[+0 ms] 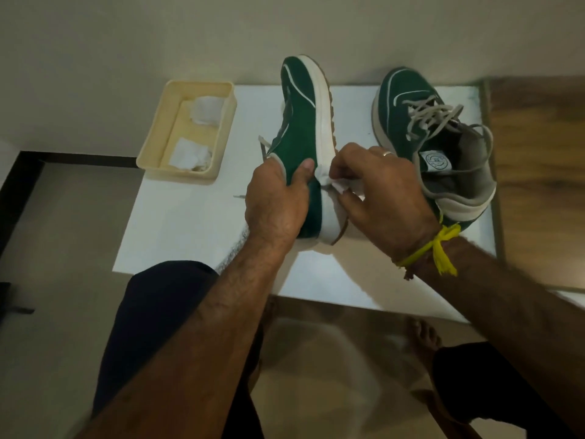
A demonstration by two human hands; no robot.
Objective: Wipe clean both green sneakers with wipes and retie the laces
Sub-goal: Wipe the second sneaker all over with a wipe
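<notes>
L hand (276, 198) gripped the sneaker (302, 122) tilted, sole exposed, so R hand (378, 198) fingers (340, 167), pinching a wipe (330, 182), could rub it.

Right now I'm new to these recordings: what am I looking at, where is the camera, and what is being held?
There is no robot; a person works with bare hands. The single picture comes from a camera worn on the head, looking down. The left hand grips a green sneaker turned on its side. The right hand pinches a white wipe against its white sole edge. A second sneaker stands upright on the white table, laces loose. A cream tray holds two crumpled wipes.
</notes>
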